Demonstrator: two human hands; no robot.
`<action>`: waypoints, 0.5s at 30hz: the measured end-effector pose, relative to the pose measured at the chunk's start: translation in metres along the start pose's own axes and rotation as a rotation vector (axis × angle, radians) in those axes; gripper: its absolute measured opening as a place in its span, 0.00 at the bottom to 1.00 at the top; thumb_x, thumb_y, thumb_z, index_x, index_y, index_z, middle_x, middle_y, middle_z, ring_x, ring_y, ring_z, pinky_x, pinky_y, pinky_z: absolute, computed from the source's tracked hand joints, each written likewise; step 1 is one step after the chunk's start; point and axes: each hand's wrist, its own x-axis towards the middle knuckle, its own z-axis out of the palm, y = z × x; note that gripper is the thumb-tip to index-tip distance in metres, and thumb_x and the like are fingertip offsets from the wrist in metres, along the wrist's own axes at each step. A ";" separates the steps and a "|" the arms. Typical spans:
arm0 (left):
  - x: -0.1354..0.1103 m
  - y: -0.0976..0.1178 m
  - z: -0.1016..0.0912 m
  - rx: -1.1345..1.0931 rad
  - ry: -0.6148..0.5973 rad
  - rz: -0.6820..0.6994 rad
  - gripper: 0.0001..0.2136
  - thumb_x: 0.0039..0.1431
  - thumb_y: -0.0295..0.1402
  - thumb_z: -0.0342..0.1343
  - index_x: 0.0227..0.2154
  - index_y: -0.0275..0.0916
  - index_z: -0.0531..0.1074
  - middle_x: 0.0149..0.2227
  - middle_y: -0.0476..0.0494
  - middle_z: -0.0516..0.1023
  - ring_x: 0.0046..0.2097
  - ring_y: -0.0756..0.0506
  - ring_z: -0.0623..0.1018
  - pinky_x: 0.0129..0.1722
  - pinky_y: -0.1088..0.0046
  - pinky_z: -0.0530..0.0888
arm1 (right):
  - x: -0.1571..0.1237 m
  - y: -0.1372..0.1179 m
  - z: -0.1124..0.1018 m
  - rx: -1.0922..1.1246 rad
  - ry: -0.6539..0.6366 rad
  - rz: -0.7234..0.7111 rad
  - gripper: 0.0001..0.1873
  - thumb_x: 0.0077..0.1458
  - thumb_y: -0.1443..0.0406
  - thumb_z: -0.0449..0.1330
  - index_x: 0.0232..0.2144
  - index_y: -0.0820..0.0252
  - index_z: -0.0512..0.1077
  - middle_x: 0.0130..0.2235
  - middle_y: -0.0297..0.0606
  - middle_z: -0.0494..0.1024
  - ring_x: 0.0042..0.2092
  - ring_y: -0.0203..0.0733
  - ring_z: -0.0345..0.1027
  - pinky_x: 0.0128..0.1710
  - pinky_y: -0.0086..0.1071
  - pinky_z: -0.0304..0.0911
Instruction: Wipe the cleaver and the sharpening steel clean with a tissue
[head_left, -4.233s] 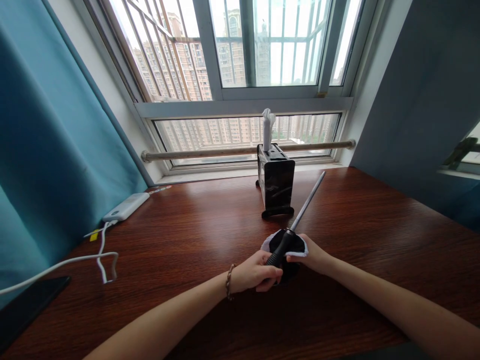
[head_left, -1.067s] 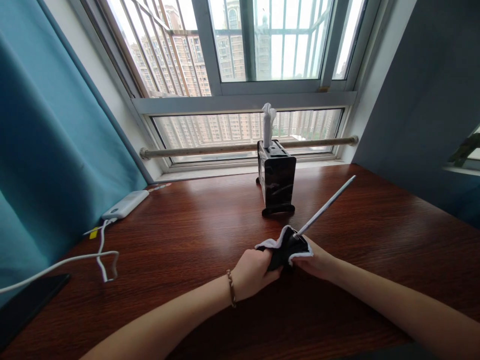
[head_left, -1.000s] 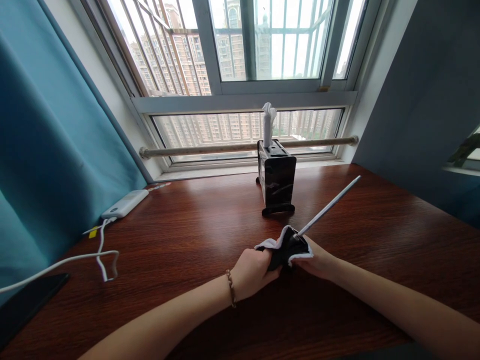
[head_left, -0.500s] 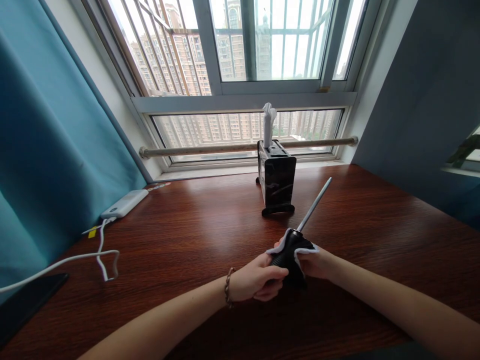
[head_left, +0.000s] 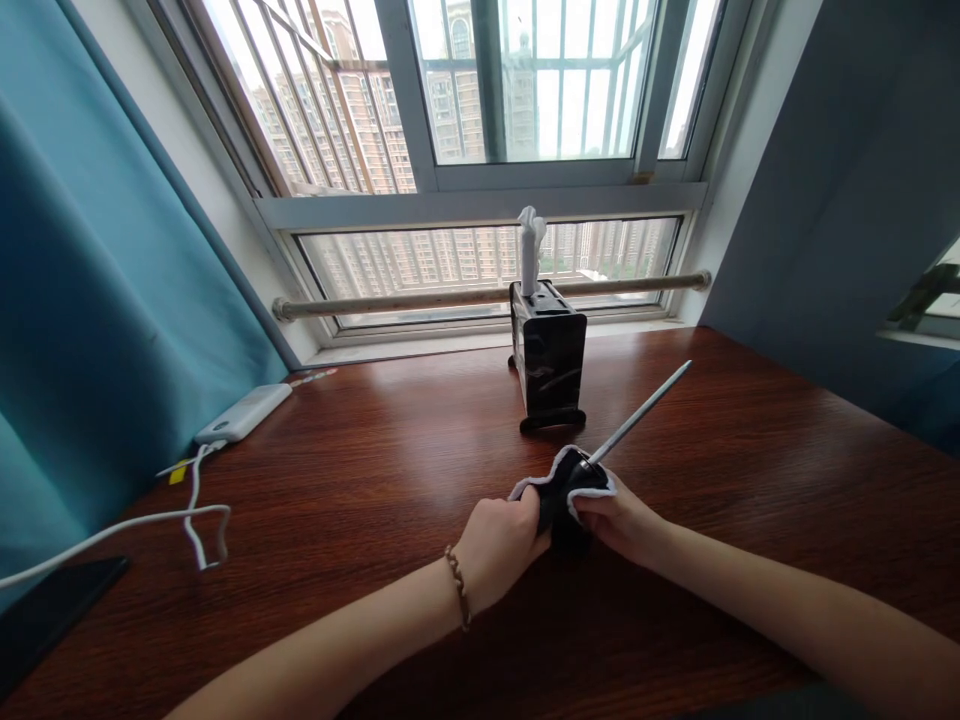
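Observation:
Over the dark wooden desk (head_left: pixel 360 470), my left hand (head_left: pixel 499 540) is closed round the black handle of a honing steel. Its grey rod (head_left: pixel 641 412) points up and to the right. My right hand (head_left: pixel 619 520) is closed on a black cloth with a white edge (head_left: pixel 564 478), wrapped round the steel where handle and rod meet. The handle itself is mostly hidden by hand and cloth. A black knife block (head_left: pixel 549 355) with one white handle sticking out of its top stands just behind my hands.
A white power bank (head_left: pixel 244 412) with a white cable (head_left: pixel 150 518) lies at the left, near a blue curtain (head_left: pixel 90 300). A dark phone (head_left: pixel 45 620) rests at the desk's left front edge. A metal rail (head_left: pixel 465 297) and window run along the back.
The rod has swung between steeper and flatter angles as the steel turned in my hands. The cloth stays wrapped near the handle. The view has shifted slightly.

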 end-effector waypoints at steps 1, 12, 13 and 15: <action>0.000 0.000 0.000 -0.005 0.005 -0.007 0.09 0.51 0.30 0.50 0.35 0.33 0.63 0.30 0.37 0.70 0.37 0.34 0.72 0.39 0.58 0.64 | 0.000 0.000 0.000 0.004 0.001 -0.007 0.18 0.33 0.70 0.67 0.31 0.61 0.69 0.26 0.30 0.71 0.28 0.30 0.64 0.30 0.24 0.61; 0.008 -0.003 -0.004 -0.816 -0.490 0.000 0.12 0.57 0.42 0.43 0.24 0.41 0.53 0.10 0.61 0.47 0.12 0.55 0.46 0.13 0.79 0.48 | 0.004 -0.011 0.002 0.006 -0.038 -0.030 0.12 0.42 0.64 0.65 0.31 0.64 0.69 0.29 0.35 0.73 0.30 0.32 0.68 0.32 0.27 0.67; 0.008 -0.004 -0.005 -0.879 -0.516 -0.003 0.12 0.57 0.42 0.42 0.24 0.41 0.53 0.09 0.61 0.47 0.12 0.55 0.45 0.13 0.79 0.47 | 0.005 -0.011 0.000 0.015 -0.029 -0.032 0.13 0.42 0.64 0.65 0.30 0.64 0.69 0.29 0.35 0.73 0.30 0.31 0.68 0.31 0.27 0.67; 0.007 -0.004 -0.007 -0.976 -0.544 -0.004 0.13 0.57 0.43 0.43 0.23 0.41 0.52 0.09 0.62 0.47 0.12 0.55 0.45 0.13 0.80 0.47 | 0.007 -0.009 -0.003 0.020 -0.012 -0.029 0.13 0.41 0.64 0.66 0.30 0.63 0.69 0.29 0.34 0.73 0.29 0.31 0.68 0.30 0.26 0.67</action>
